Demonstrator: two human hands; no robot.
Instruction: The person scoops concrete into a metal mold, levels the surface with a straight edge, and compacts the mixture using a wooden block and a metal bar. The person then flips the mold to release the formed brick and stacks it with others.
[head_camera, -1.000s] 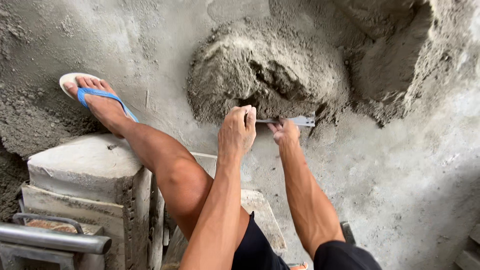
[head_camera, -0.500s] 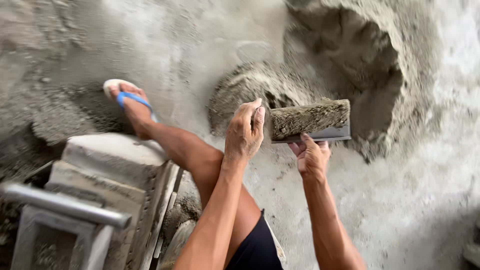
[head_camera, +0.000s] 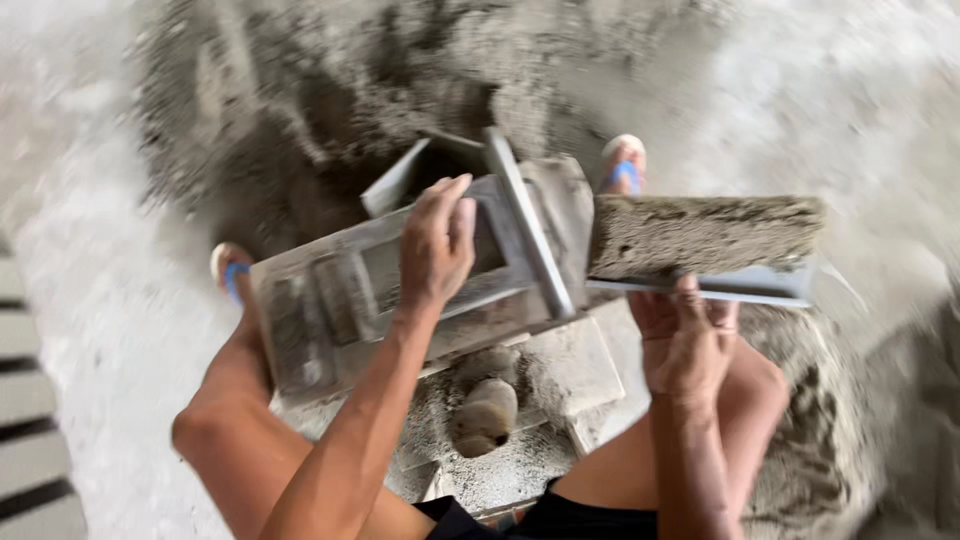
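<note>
My right hand (head_camera: 685, 345) grips from below a flat metal tray (head_camera: 735, 285) that carries a long grey block of damp cement mix (head_camera: 700, 235). My left hand (head_camera: 437, 240) rests with fingers spread on the top of a grey metal block mould (head_camera: 400, 280), just left of its upright metal bar (head_camera: 528, 225). The mould stands between my knees, and the tray hovers at its right side. The picture is blurred by motion.
A dark heap of sand and cement mix (head_camera: 330, 110) lies beyond the mould. My feet in blue-strapped sandals sit at the left (head_camera: 232, 270) and behind the mould (head_camera: 624, 165). A concrete block seat (head_camera: 520, 420) is under me. Pale concrete floor surrounds everything.
My view has swung from the mix heap to the mould. My right hand has carried the loaded tray along, and my left hand has left the tray and come down on the mould.
</note>
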